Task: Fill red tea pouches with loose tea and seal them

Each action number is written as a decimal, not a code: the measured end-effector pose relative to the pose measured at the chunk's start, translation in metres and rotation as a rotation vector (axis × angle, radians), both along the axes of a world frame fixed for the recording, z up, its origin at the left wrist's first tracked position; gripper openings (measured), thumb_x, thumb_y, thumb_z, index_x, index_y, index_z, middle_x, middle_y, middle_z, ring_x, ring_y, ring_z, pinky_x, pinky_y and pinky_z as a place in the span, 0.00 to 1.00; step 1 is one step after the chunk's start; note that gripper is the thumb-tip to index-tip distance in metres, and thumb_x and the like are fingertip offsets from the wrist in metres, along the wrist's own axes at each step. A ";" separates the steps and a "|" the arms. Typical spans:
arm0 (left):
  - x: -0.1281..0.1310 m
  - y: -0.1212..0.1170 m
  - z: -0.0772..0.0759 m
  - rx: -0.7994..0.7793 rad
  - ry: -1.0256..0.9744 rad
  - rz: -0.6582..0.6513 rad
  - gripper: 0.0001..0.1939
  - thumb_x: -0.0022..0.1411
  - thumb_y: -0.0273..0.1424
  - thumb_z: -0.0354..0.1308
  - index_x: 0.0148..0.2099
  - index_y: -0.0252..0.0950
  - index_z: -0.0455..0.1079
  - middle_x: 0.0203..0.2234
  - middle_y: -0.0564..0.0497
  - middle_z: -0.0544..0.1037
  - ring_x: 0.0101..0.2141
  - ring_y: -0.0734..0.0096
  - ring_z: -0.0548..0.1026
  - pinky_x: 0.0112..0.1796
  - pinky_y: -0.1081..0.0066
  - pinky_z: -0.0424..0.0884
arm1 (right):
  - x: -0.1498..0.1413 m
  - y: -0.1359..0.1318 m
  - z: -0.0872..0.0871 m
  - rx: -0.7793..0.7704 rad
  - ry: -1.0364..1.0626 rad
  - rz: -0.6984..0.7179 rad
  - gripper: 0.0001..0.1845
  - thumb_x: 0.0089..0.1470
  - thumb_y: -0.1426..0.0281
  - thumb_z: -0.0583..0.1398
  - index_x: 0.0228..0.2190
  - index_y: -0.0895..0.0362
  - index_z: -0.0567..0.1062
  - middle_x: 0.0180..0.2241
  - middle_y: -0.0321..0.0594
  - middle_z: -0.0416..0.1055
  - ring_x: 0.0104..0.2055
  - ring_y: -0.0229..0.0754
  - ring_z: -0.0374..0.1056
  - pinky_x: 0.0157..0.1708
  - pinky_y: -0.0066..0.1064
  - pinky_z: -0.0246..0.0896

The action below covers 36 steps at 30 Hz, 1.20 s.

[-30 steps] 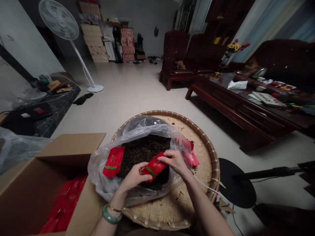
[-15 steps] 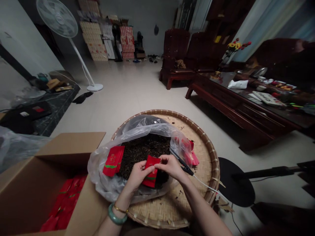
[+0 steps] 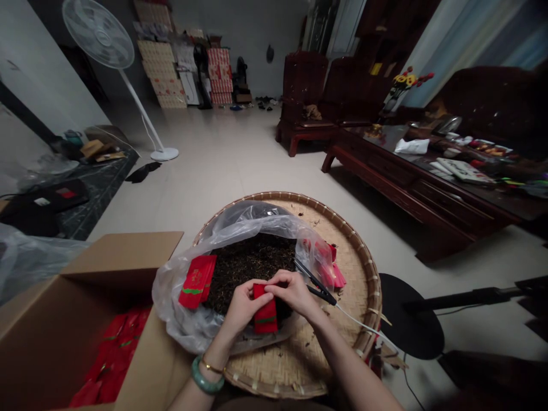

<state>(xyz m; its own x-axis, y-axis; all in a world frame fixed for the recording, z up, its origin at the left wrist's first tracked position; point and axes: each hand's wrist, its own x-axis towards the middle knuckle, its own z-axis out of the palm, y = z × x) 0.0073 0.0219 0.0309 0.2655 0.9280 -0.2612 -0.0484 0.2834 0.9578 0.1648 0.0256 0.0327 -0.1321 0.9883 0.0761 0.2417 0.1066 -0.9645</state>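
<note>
Both hands hold a small red packet [image 3: 266, 319] with a green stripe above a clear plastic bag [image 3: 173, 319] of dark dried tea leaves [image 3: 252, 254]. My left hand [image 3: 245, 305] pinches its upper left side. My right hand [image 3: 291, 291] pinches its top edge, with thumb and fingertips close to the left thumb. More red packets [image 3: 197, 279] lie in a small stack on the bag's left side. A black flat-iron-like clamp [image 3: 315, 282] with a white cord lies just beyond my right hand, its jaws apart. Other red packets [image 3: 336, 274] sit at the bag's right, partly behind the plastic.
Under the bag is a round woven bamboo tray [image 3: 357, 240] with scattered leaf bits. An open cardboard box [image 3: 149, 359] at left holds many red packets [image 3: 113, 354]. A black round stand base [image 3: 411, 317] is at right, a low wooden table [image 3: 385, 171] beyond, a white fan [image 3: 165, 154] far left.
The packet has turned more upright and sits slightly lower, its top now between my fingers. My right fingertips have moved a little left toward my left hand.
</note>
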 end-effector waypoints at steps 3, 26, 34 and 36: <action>0.001 -0.001 -0.004 -0.041 0.012 -0.029 0.18 0.37 0.34 0.69 0.32 0.29 0.73 0.22 0.53 0.76 0.24 0.74 0.70 0.28 0.75 0.65 | 0.001 -0.001 -0.001 -0.017 0.005 -0.008 0.09 0.44 0.64 0.66 0.21 0.57 0.79 0.21 0.36 0.71 0.25 0.37 0.66 0.27 0.28 0.59; 0.003 -0.005 -0.022 0.459 0.341 -0.093 0.05 0.49 0.27 0.59 0.31 0.34 0.74 0.23 0.53 0.74 0.24 0.74 0.67 0.28 0.76 0.61 | 0.011 -0.015 0.037 0.509 -0.492 0.205 0.06 0.56 0.67 0.58 0.30 0.55 0.74 0.35 0.42 0.69 0.39 0.43 0.62 0.37 0.34 0.61; -0.001 -0.003 -0.023 0.388 0.447 -0.134 0.08 0.48 0.32 0.62 0.24 0.32 0.71 0.16 0.58 0.66 0.21 0.78 0.59 0.24 0.77 0.55 | 0.011 -0.015 0.031 0.458 -0.477 0.186 0.12 0.61 0.65 0.53 0.30 0.56 0.72 0.27 0.41 0.69 0.32 0.42 0.61 0.31 0.32 0.57; -0.003 -0.002 -0.021 0.370 0.452 -0.159 0.08 0.46 0.31 0.62 0.23 0.32 0.70 0.16 0.58 0.64 0.21 0.78 0.58 0.23 0.78 0.54 | 0.011 -0.015 0.032 0.457 -0.436 0.169 0.13 0.61 0.65 0.52 0.30 0.56 0.72 0.27 0.41 0.69 0.32 0.41 0.61 0.31 0.31 0.57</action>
<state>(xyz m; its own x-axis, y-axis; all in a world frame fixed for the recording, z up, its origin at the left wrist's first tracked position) 0.0044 0.0203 0.0098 0.3468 0.9367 -0.0479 0.4023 -0.1024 0.9098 0.1758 0.0106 0.0648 -0.3966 0.8318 0.3883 0.5447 0.5537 -0.6298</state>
